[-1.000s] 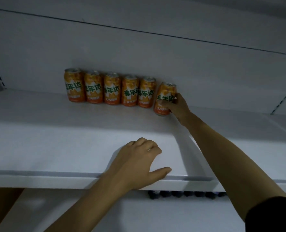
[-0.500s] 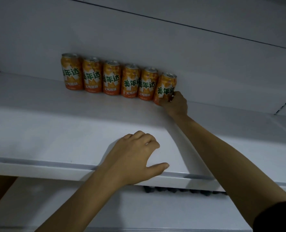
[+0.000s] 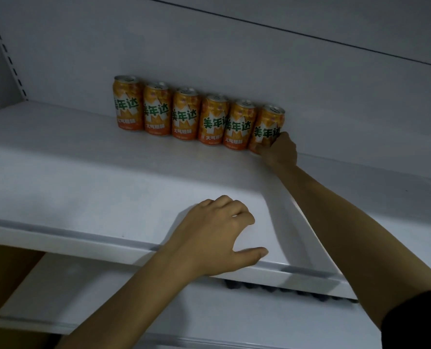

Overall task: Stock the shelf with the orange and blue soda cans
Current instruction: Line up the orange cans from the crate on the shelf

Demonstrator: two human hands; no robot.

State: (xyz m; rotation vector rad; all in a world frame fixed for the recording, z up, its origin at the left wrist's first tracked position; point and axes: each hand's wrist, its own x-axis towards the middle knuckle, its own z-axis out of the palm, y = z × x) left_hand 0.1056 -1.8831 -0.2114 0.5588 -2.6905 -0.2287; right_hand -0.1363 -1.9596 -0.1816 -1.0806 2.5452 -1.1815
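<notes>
Several orange soda cans (image 3: 184,114) with green lettering stand in a row against the back wall of a white shelf (image 3: 58,172). My right hand (image 3: 281,151) reaches to the back and grips the rightmost orange can (image 3: 267,127) low on its side; the can stands upright, touching its neighbour. My left hand (image 3: 217,233) rests on the shelf's front edge with curled fingers and thumb stretched along the lip, holding nothing. Dark can tops (image 3: 259,288) show on the shelf below, mostly hidden.
Bare shelf surface lies in front of the row and to the right of the last can. A slotted upright (image 3: 7,49) runs up the left side. A lower white shelf (image 3: 83,298) juts out beneath, with a brown surface (image 3: 5,273) at the lower left.
The rightmost can went from tilted and apart to upright against the row, pushed back by my right hand. My left hand stayed on the shelf edge. The camera moved closer.
</notes>
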